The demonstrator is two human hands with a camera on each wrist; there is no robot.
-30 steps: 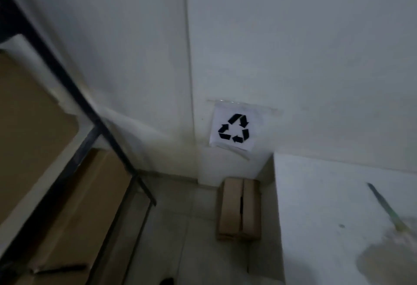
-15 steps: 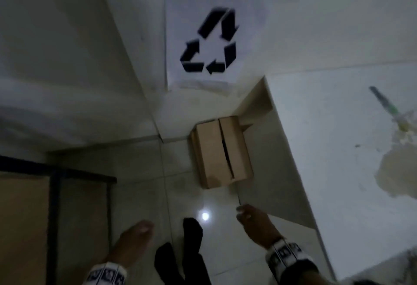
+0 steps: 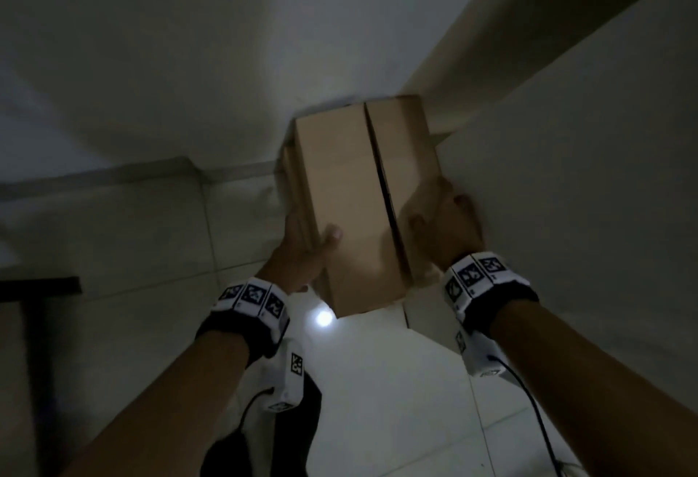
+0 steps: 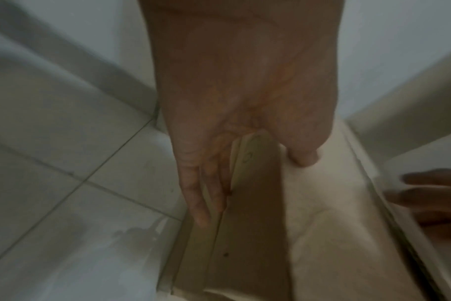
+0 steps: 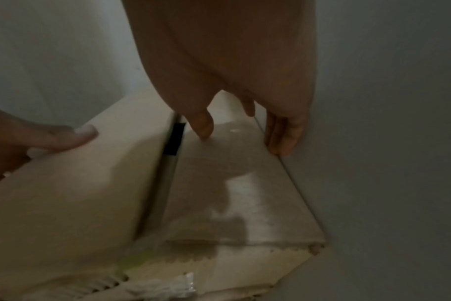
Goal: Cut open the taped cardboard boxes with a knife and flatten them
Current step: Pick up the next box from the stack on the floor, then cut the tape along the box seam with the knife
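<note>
A brown cardboard box [image 3: 351, 204] sits in the floor corner, with a dark gap running between its two top flaps. My left hand [image 3: 309, 231] grips its left side, thumb on top and fingers flat down the side [image 4: 201, 203]. My right hand [image 3: 438, 208] grips the right side, thumb on the right flap. Its fingers [image 5: 281, 142] are squeezed between the box [image 5: 219, 193] and the white wall. Torn clear tape shows at the box's near end in the right wrist view. No knife is in view.
The white side of a table or counter [image 3: 566, 174] stands tight against the box on the right. White walls close the corner behind. The tiled floor [image 3: 113, 250] spreads left. A dark shelf frame [image 3: 37, 286] is at the far left.
My view has dropped toward the floor. Both hands have reached forward from near my legs and taken hold of the box's two sides.
</note>
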